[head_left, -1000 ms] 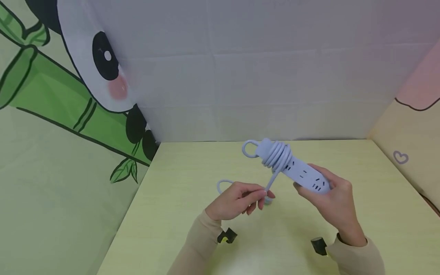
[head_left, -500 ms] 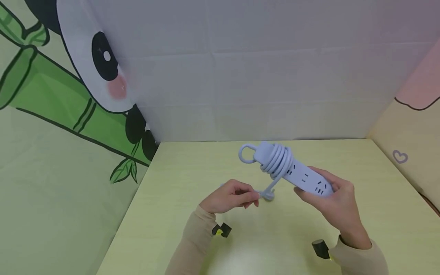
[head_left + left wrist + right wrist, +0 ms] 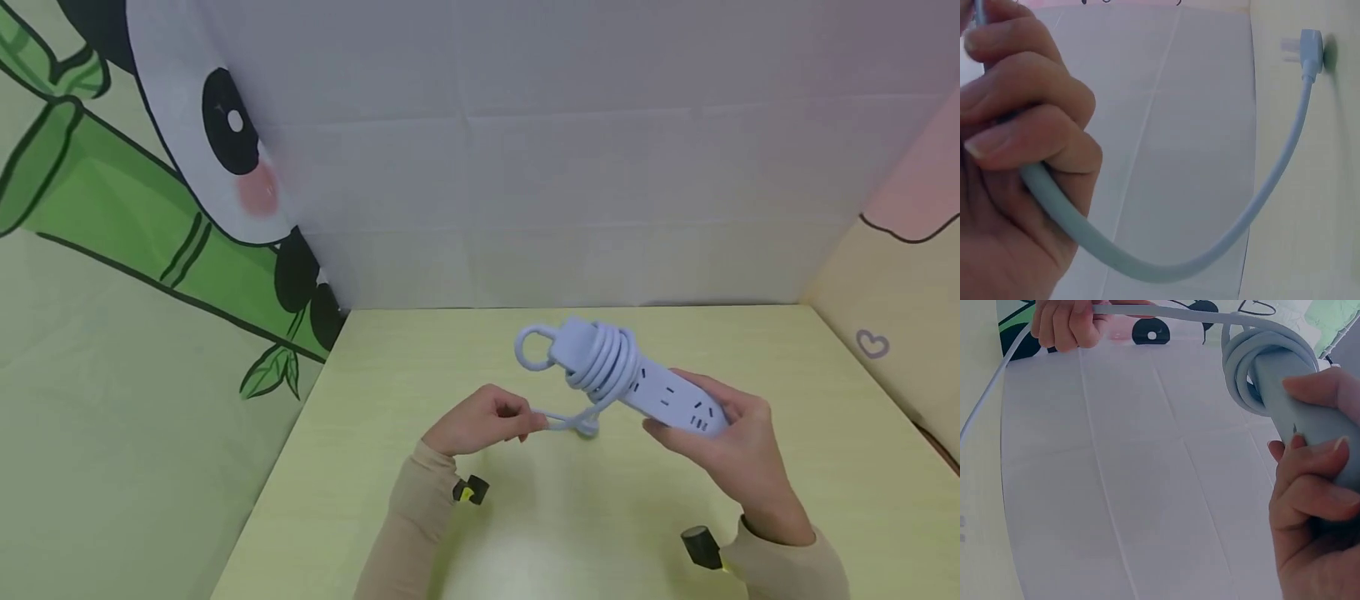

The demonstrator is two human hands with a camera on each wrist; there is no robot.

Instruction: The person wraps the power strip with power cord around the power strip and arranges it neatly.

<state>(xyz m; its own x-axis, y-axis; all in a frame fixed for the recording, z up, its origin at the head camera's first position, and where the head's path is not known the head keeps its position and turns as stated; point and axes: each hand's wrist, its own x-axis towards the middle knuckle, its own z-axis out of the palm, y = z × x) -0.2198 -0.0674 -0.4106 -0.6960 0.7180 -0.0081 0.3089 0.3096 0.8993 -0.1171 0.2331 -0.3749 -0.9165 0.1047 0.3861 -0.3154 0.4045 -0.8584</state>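
A white power strip [image 3: 671,398] slants above the table, its socket face turned up. Several turns of its cord [image 3: 609,362] wrap its far left end, where a small loop [image 3: 531,348] sticks out. My right hand [image 3: 738,446] grips the strip's near right end, thumb on one side and fingers on the other. Left of the strip, my left hand [image 3: 487,421] holds the cord with curled fingers. From that hand the cord's free end hangs in a curve, seen in the left wrist view, to a plug [image 3: 1312,53] at the tabletop.
The pale yellow table [image 3: 390,367] runs back to a light grey cloth wall [image 3: 562,167]. A printed panda and bamboo cloth [image 3: 150,192] covers the left side; a beige and pink panel [image 3: 900,317] stands on the right.
My left hand has moved left and slightly away from me, drawing the cord out sideways from the strip. The strip has dipped slightly toward me in my right hand.
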